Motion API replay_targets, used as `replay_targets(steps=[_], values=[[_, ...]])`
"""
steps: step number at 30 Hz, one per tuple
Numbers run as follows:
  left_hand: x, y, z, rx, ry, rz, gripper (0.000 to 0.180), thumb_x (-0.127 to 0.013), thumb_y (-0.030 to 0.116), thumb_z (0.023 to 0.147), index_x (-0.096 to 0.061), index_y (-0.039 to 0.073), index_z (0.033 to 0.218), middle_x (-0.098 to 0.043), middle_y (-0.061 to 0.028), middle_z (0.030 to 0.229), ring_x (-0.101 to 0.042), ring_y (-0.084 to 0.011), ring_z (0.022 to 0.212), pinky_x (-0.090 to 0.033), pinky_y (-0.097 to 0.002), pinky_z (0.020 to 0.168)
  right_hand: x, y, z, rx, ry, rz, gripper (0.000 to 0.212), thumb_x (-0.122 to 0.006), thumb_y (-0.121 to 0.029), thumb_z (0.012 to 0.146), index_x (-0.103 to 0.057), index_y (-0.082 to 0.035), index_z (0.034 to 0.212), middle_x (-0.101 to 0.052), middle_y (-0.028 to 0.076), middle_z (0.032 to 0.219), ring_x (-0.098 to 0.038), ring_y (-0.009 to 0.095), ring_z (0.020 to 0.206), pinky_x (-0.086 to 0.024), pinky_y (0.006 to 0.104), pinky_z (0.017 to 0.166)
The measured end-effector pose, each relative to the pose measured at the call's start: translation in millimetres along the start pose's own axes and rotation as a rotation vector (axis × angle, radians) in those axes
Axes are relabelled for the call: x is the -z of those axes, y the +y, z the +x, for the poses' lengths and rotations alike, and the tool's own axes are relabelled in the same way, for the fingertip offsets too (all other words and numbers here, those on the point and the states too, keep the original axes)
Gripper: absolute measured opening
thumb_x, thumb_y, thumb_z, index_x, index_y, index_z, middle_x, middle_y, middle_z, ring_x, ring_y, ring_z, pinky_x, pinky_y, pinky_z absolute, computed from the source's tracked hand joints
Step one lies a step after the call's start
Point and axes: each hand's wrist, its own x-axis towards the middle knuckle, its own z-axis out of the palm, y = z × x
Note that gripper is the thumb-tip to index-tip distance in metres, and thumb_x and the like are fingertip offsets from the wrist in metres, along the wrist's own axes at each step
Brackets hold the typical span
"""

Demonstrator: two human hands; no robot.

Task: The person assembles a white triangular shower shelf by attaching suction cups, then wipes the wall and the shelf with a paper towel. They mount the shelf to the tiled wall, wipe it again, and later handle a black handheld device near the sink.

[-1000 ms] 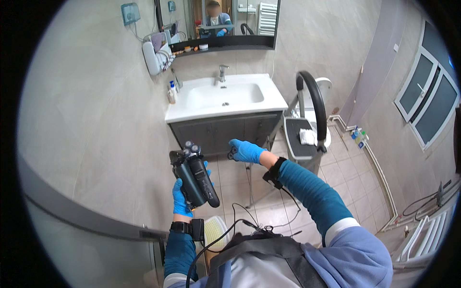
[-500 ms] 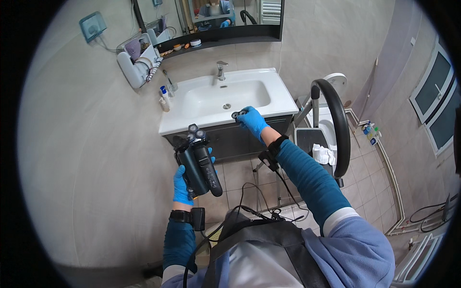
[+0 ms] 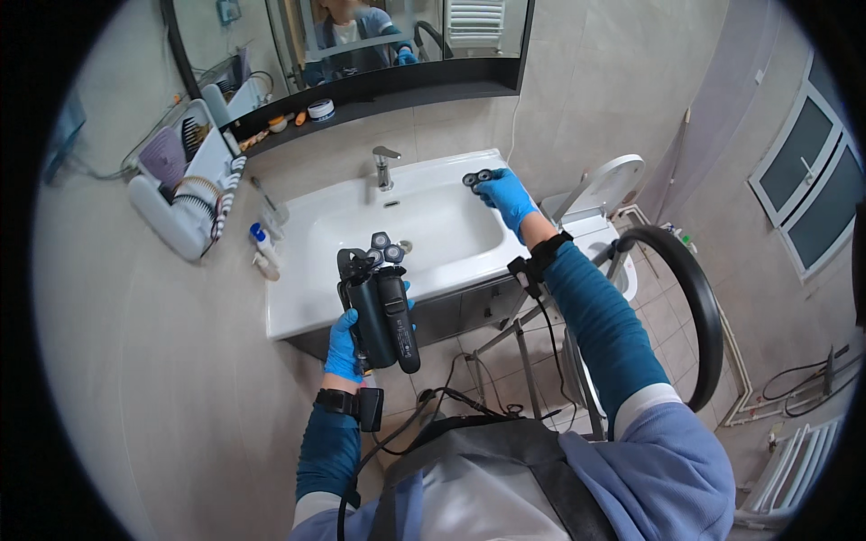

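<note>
My left hand (image 3: pixel 342 350), in a blue glove, is wrapped round a black electric shaver (image 3: pixel 398 320) and a dark green cylindrical body (image 3: pixel 370 311) held side by side. Three round cutters top them, pointing away from me, near the front rim of the white washbasin (image 3: pixel 302 302). In my blue-gloved right hand (image 3: pixel 510 200) is a black shaver head (image 3: pixel 478 180) with round cutters, pinched between the fingers. That hand is over the right back part of the basin. The fingertips beneath the shaver are partly hidden.
A chrome faucet (image 3: pixel 384 169) stands at the basin's back. Small bottles (image 3: pixel 264 243) are at its left edge. On the left wall hangs a white holder (image 3: pixel 176 221) with combs. A black curved handrail (image 3: pixel 695 298) and a toilet (image 3: pixel 606 233) lie right; cables (image 3: pixel 469 397) dangle before me.
My view has shifted toward the basin. My right hand has moved right and farther over the basin with the shaver head. The left hand keeps its hold, now overlapping the basin's front.
</note>
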Motion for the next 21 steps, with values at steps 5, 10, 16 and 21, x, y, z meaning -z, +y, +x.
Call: replay_targets(steps=[5,10,16,21], values=[[42,51,66,0.107,-0.013,-0.071,0.093,-0.075,0.035,0.070,-0.029,0.002,0.143,-0.040,-0.0223,0.140,-0.049,-0.0371,0.121,-0.048,-0.0530,0.096,5,-22,91,0.052,0.126,0.033,0.012,-0.063,0.000,0.075,-0.060,0.004,0.086,-0.059,0.008,0.069,-0.051,0.014,0.056,-0.041,0.0274,0.050],[61,76,119,0.153,-0.028,-0.124,0.090,-0.075,0.032,0.071,-0.030,0.002,0.142,-0.042,-0.0219,0.139,-0.049,-0.0379,0.121,-0.047,-0.0494,0.099,20,-36,155,0.066,0.222,0.069,0.018,-0.059,-0.001,0.079,-0.057,0.004,0.096,-0.059,0.010,0.073,-0.054,0.015,0.060,-0.044,0.0279,0.053],[83,82,163,0.159,-0.010,-0.034,0.094,-0.072,0.043,0.071,-0.029,0.000,0.143,-0.044,-0.0235,0.136,-0.050,-0.0370,0.120,-0.046,-0.0557,0.097,34,-44,219,0.113,0.278,0.060,0.012,-0.059,-0.002,0.079,-0.060,0.003,0.090,-0.062,0.010,0.075,-0.058,0.015,0.063,-0.048,0.0264,0.057],[86,84,186,0.149,0.049,-0.033,0.095,-0.073,0.042,0.071,-0.027,0.002,0.144,-0.039,-0.0217,0.140,-0.048,-0.0368,0.123,-0.045,-0.0559,0.097,46,-34,283,0.098,0.249,-0.056,0.008,-0.062,-0.006,0.081,-0.061,0.001,0.082,-0.063,0.009,0.074,-0.058,0.015,0.062,-0.047,0.0260,0.056]])
